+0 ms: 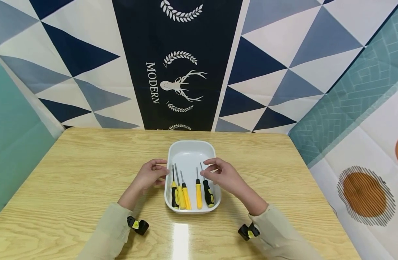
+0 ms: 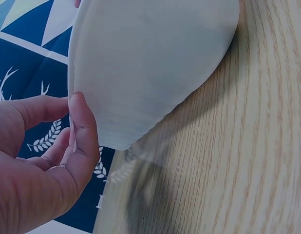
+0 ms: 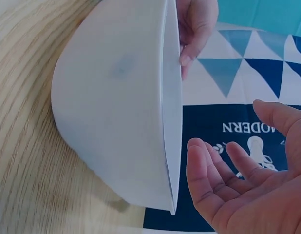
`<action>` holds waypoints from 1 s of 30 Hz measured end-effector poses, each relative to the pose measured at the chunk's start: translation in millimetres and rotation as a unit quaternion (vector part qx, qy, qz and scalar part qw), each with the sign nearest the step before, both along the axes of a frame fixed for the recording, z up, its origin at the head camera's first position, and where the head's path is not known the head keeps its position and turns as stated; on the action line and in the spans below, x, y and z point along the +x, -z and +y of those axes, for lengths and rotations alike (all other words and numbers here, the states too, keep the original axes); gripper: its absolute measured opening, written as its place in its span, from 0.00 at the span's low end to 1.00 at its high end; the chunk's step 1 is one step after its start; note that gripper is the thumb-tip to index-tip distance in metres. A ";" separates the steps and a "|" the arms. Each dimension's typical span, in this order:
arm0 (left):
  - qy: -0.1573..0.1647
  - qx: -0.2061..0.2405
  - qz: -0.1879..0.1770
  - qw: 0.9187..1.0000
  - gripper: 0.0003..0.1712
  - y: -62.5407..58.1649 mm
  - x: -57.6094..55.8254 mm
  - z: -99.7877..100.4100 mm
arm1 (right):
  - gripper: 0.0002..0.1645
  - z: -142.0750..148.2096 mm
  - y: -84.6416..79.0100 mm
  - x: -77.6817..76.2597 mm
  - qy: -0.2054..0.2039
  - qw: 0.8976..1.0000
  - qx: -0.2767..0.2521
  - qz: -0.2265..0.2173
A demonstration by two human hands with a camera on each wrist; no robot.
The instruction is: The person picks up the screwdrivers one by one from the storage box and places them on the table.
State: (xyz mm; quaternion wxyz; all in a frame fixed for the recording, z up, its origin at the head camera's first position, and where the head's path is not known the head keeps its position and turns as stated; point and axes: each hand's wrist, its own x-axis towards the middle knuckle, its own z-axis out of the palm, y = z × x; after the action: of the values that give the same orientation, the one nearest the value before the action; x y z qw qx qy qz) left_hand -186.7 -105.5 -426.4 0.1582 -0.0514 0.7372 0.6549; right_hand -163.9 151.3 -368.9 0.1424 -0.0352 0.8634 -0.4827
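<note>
A white tray (image 1: 189, 148) sits on the table with several screwdrivers inside, tips toward the far end. On its left side lie a black-and-yellow screwdriver (image 1: 174, 198), a yellow screwdriver (image 1: 180, 198) and one with a black collar (image 1: 186, 198). On its right are another yellow screwdriver (image 1: 199, 195) and a black-handled screwdriver (image 1: 208, 195). My left hand (image 1: 152, 174) pinches the tray's left rim between thumb and fingers. Above the right side of the tray hovers my right hand (image 1: 223, 176), fingers loosely bent, holding nothing; the right wrist view shows it apart from the rim.
The tray stands near the middle of a light wooden table (image 1: 98, 162). A patterned cloth (image 1: 186, 115) hangs behind the table's far edge. Black wrist cameras are strapped at the left cuff (image 1: 138, 225) and the right cuff (image 1: 249, 232).
</note>
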 end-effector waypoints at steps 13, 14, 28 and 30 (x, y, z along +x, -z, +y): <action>-0.014 -0.004 -0.012 1.000 0.24 0.5 -1.3 1.3 | 0.29 -18.2 7.7 -0.1 -0.014 0.998 -0.029 -0.057; -0.014 -0.004 -0.012 1.000 0.24 0.5 -1.4 1.2 | 0.29 -19.6 8.7 -0.1 -0.014 0.998 -0.028 -0.059; -0.017 0.004 -0.010 1.000 0.24 2.8 -2.2 2.2 | 0.25 -36.3 19.7 -0.2 -0.015 0.994 -0.037 -0.102; -0.017 0.006 -0.010 1.000 0.24 2.5 -1.8 1.6 | 0.25 -38.2 21.7 -0.5 -0.014 0.994 -0.031 -0.105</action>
State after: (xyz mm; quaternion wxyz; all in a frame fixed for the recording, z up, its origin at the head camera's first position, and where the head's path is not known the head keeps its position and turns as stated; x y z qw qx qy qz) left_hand -188.4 -103.9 -429.0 0.1548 -0.0695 0.7307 0.6612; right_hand -164.5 113.1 -390.6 0.2379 -0.0008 0.8275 -0.5086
